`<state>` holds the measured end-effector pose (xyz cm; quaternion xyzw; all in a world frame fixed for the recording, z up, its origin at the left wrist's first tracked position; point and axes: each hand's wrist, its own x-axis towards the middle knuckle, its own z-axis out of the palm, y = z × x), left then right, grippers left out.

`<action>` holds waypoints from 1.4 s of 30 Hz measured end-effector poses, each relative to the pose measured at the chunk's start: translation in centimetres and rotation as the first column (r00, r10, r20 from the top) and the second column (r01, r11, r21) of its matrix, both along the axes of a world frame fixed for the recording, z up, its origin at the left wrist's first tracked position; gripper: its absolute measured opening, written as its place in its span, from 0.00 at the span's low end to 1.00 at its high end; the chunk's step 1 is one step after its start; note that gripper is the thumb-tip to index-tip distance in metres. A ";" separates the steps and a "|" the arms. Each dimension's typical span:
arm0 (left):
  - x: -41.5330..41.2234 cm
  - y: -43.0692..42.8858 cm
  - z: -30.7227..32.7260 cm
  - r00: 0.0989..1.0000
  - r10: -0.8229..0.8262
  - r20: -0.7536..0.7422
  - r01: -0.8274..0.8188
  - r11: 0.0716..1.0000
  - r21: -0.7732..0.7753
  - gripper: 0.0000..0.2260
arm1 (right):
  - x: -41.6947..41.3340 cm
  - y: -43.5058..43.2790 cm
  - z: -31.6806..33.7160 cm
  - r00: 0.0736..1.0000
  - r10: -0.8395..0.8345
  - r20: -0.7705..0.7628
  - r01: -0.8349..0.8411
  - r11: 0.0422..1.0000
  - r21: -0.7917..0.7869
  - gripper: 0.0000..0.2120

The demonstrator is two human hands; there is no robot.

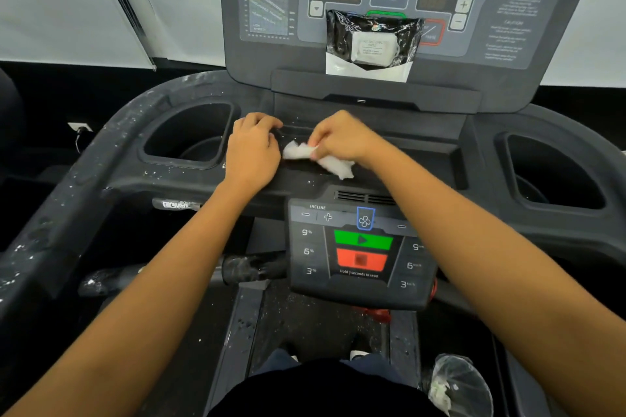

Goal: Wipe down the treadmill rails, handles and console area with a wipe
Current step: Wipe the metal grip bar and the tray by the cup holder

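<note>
A crumpled white wipe lies on the dark tray of the treadmill console, and my right hand grips it with curled fingers. Just left of the wipe, my left hand rests on the tray with its fingers curled over the tray's lip, holding nothing. A black and white wipe packet leans against the upper display panel. The left rail is speckled with white dust. The lower control panel with green and red buttons sits below my wrists.
Deep cup holders open at left and right of the tray. A dusty handle bar runs under the console at left. A clear plastic bag with used wipes sits at bottom right. My feet stand on the belt.
</note>
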<state>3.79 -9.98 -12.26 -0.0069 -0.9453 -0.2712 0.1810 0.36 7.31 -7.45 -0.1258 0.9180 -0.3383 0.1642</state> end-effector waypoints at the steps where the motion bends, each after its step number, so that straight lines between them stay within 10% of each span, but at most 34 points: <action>1: 0.0 -0.2 -0.1 1.000 0.014 -0.014 -0.014 1.000 0.012 0.15 | -0.4 1.1 0.1 0.991 -0.105 -0.084 0.104 0.994 -0.010 0.09; 6: -0.2 -1.7 -0.9 0.997 0.075 -0.002 -0.075 0.994 0.084 0.14 | 1.2 2.5 -1.7 0.944 -0.209 -0.254 0.284 0.909 0.305 0.12; 17: -0.1 -1.7 -1.4 0.996 0.049 0.080 -0.065 0.975 0.212 0.17 | -0.5 -7.0 -2.2 0.927 -0.048 -0.373 0.139 0.966 0.220 0.10; 24: -0.1 -1.1 -1.3 0.996 0.046 0.081 -0.057 0.987 0.149 0.20 | 1.7 -5.9 -1.9 0.973 0.173 -0.152 -0.152 0.978 0.140 0.10; 33: 0.6 -1.5 -1.6 0.997 0.022 0.070 -0.033 0.987 0.157 0.20 | 0.2 3.8 1.0 0.989 0.039 0.143 -0.109 0.847 0.520 0.10; 42: 0.6 -0.9 -1.7 0.996 0.062 0.064 -0.074 0.974 0.215 0.20 | 2.2 -2.1 0.9 0.975 0.198 -0.104 -0.179 0.970 0.167 0.06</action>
